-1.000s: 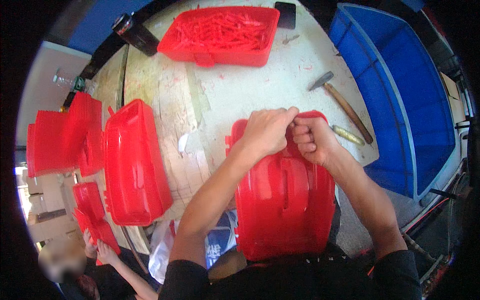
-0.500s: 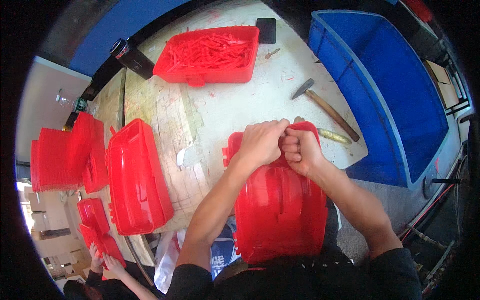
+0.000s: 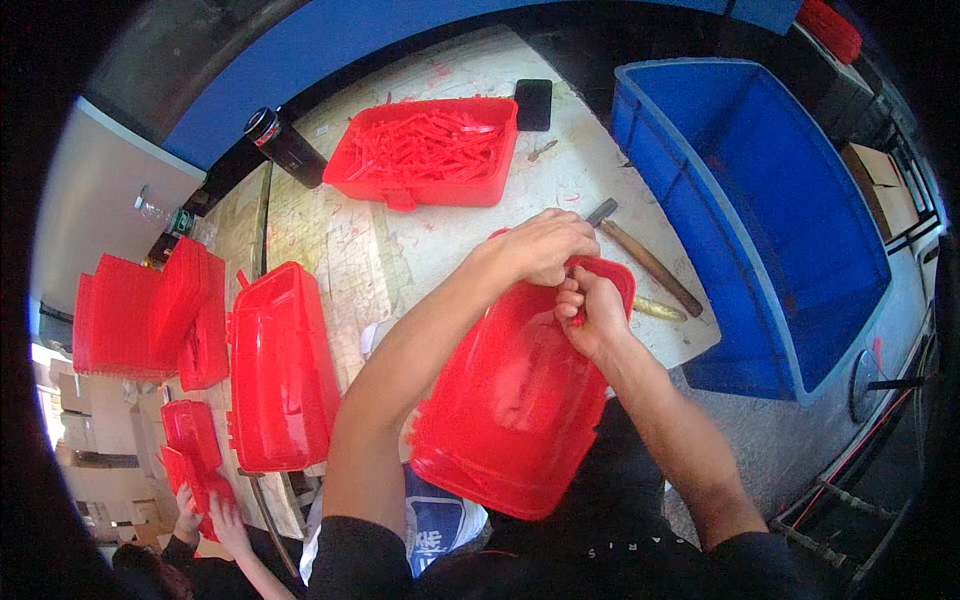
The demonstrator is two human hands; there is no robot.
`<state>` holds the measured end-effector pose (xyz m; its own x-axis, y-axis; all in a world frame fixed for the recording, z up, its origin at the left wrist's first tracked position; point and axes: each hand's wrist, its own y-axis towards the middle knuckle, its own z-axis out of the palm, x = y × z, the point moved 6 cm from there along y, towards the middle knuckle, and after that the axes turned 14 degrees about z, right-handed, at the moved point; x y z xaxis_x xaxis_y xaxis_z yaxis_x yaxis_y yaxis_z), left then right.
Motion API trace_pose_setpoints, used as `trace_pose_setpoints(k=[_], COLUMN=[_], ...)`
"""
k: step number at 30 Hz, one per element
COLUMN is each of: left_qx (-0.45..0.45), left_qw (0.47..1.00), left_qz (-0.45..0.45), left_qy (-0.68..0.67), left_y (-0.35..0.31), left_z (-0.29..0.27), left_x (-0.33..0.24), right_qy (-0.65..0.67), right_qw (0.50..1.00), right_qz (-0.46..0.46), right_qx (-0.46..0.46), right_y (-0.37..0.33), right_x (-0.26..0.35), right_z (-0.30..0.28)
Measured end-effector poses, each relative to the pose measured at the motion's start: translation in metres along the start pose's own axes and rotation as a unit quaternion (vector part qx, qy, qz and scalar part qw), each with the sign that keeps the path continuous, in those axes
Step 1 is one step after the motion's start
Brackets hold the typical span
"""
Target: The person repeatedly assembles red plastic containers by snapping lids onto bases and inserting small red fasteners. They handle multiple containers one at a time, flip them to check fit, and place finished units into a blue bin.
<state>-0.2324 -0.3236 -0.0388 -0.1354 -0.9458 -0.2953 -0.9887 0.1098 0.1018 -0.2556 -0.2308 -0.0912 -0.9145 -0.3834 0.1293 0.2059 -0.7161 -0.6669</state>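
A large red plastic shell [image 3: 505, 400], curved and glossy, lies tilted in front of my body, its far end toward the table. At that far end my left hand [image 3: 550, 246] is closed, fingers bent down by the rim; what they pinch is hidden. Right beside it, my right hand [image 3: 594, 312] is curled into a fist over the shell. A bit of red shows under its fingers, too small to name. Just beyond my hands lie a wooden-handled hammer [image 3: 652, 268] and a yellowish handle-like object [image 3: 660, 309], partly covered by the shell.
A red bin of thin red strips [image 3: 420, 195] stands at the back, near a dark phone-like slab [image 3: 533, 105] and black bottle [image 3: 287, 148]. A big blue crate [image 3: 700, 190] is right. Left are another red shell [image 3: 282, 370], stacked red parts [image 3: 130, 315] and a co-worker's hands [image 3: 225, 525].
The shell has turned, its near end swinging left. My left hand has moved slightly up over the far rim. My right hand stays close by, and a red bit now shows under it.
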Motion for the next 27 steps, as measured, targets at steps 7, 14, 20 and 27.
trace_pose_setpoints(k=[7,14,20,27], left_qx=[-0.113,0.008,-0.032,-0.007], left_qw=[0.993,0.996,0.995,0.996], left_qz=[0.018,-0.093,-0.088,-0.082], left_qy=[-0.003,0.008,0.016,-0.015], left_y=[0.003,-0.008,-0.015,-0.018], left_z=[0.019,0.024,0.021,0.026], left_x=[-0.027,-0.015,-0.021,-0.032], right_qy=[0.019,-0.171,-0.375,-0.739], right_qw=[0.999,0.978,0.923,0.529], right_qz=[0.040,0.009,-0.008,-0.346], right_qx=[-0.004,-0.120,-0.084,-0.232], right_y=[-0.020,-0.035,-0.048,-0.118], right_x=[0.005,0.003,0.011,0.039], right_z=[-0.037,-0.030,-0.015,-0.007])
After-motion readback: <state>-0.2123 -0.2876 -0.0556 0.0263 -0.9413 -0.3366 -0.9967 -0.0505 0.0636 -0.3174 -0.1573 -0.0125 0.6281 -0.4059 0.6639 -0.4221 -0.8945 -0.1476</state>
